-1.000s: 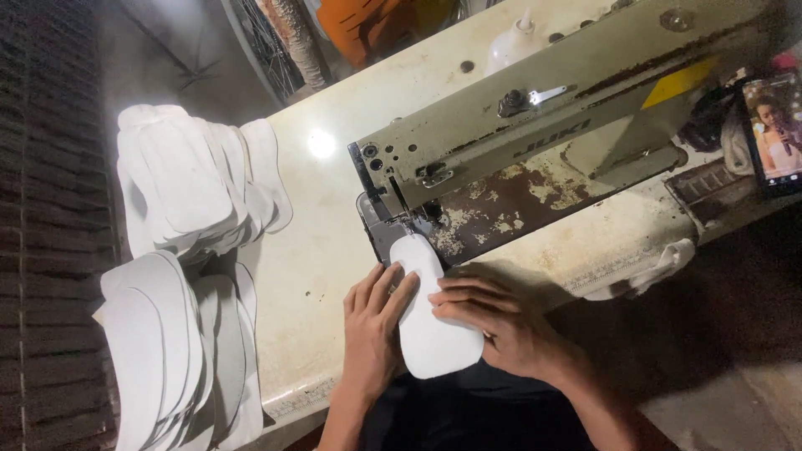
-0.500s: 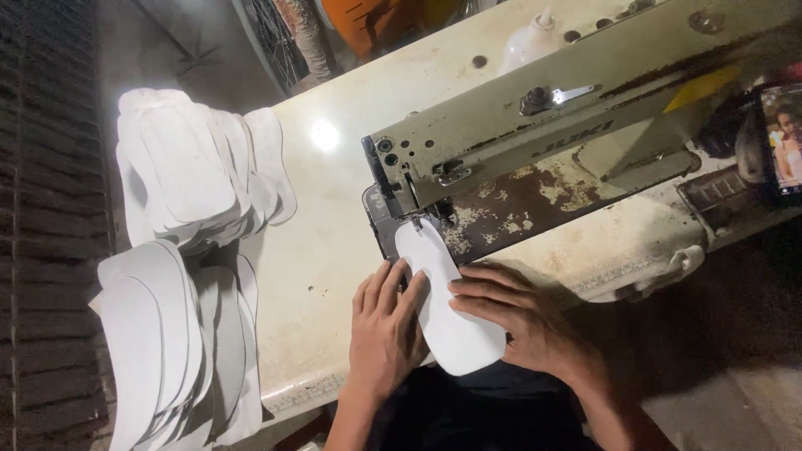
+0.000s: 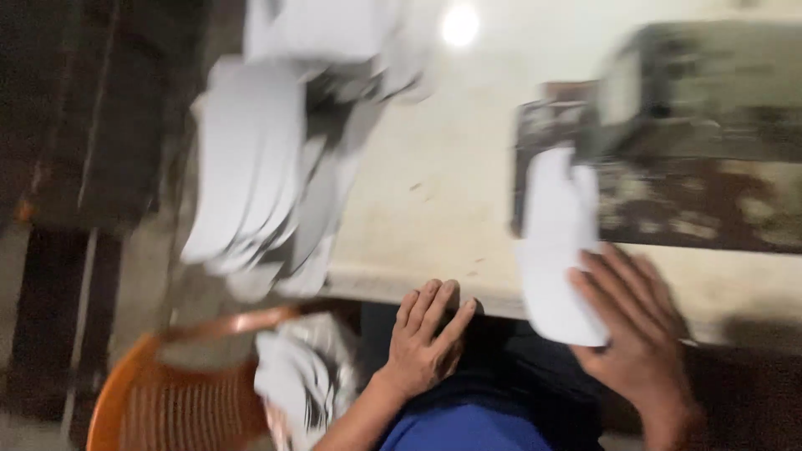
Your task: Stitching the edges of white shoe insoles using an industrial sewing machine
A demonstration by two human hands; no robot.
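Note:
The picture is blurred by motion. My right hand (image 3: pixel 639 330) rests flat on the near end of a white sole-shaped piece (image 3: pixel 558 242) that lies under the head of the sewing machine (image 3: pixel 702 117). My left hand (image 3: pixel 426 338) is off the piece, fingers together, at the table's front edge (image 3: pixel 401 284), holding nothing. A stack of white sole-shaped pieces (image 3: pixel 259 167) lies on the left part of the table.
An orange woven basket (image 3: pixel 180 392) stands on the floor at the lower left with crumpled white and grey material (image 3: pixel 296 376) in it. A bright light spot (image 3: pixel 459 23) reflects on the cream table top. My blue shirt (image 3: pixel 464 430) shows at the bottom.
The view has swung left and down and moved closer. My left hand has come off the white piece and moved left to the table edge. My right hand stays on the piece.

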